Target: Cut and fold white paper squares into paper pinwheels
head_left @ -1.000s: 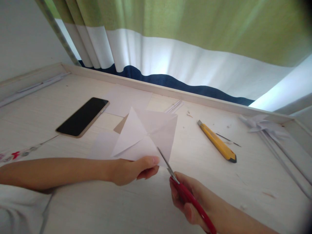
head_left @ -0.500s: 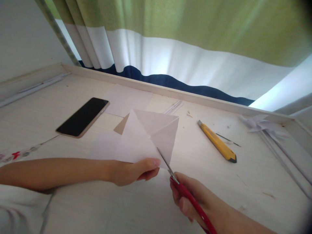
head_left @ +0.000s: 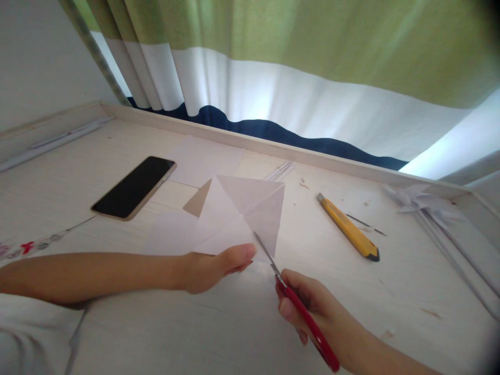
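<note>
A square sheet of white paper (head_left: 250,200) with diagonal creases is pinched along its near edge by my left hand (head_left: 222,265), thumb on top and fingers underneath. My right hand (head_left: 308,304) is closed around the red handles of a pair of scissors (head_left: 300,312). Their blades point up and left over the paper's near right corner, one blade tip lying along the crease towards the centre. The lower blade is partly hidden by the sheet.
A phone (head_left: 135,187) lies at left beside other white paper (head_left: 209,159) and a brown piece (head_left: 198,199). A yellow utility knife (head_left: 347,226) and a thin dark rod (head_left: 366,224) are at right, near a paper pinwheel (head_left: 420,199). A raised ledge (head_left: 234,137) borders the table's back.
Both hands have shifted slightly upward in view, the paper's near edge rising with my left hand. The scissors have moved a little up, and their handles look closer together.
</note>
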Motion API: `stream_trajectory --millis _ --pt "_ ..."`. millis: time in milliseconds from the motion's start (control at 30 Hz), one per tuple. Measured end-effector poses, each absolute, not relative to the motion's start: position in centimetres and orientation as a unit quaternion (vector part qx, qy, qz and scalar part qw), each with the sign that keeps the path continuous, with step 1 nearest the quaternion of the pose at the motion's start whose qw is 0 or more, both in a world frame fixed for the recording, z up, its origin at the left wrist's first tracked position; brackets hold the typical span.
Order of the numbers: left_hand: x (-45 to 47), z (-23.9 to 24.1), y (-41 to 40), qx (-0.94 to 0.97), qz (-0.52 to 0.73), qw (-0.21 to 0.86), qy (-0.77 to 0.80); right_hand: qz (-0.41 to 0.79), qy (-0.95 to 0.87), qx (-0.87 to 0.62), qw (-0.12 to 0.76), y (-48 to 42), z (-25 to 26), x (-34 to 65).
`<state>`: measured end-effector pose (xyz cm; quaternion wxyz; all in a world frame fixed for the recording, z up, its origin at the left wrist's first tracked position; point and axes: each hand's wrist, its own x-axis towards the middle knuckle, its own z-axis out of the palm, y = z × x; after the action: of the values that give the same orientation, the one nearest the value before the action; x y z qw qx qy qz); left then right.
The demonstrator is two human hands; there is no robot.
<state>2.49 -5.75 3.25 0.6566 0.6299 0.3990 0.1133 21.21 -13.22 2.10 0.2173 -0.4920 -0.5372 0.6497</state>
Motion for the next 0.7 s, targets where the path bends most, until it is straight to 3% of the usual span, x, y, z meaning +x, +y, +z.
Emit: stream_trajectory --millis 200,700 --pt "2.73 2.32 -6.05 0.541 0.155 0.688 0.459 0.689 -0.532 -0.457 0.183 -13.20 2.68 21.53" --pt "2.77 3.09 -5.79 0.607 0.101 0.655 0.439 0.702 -0.535 -0.440 0.163 -13.12 2.75 21.81"
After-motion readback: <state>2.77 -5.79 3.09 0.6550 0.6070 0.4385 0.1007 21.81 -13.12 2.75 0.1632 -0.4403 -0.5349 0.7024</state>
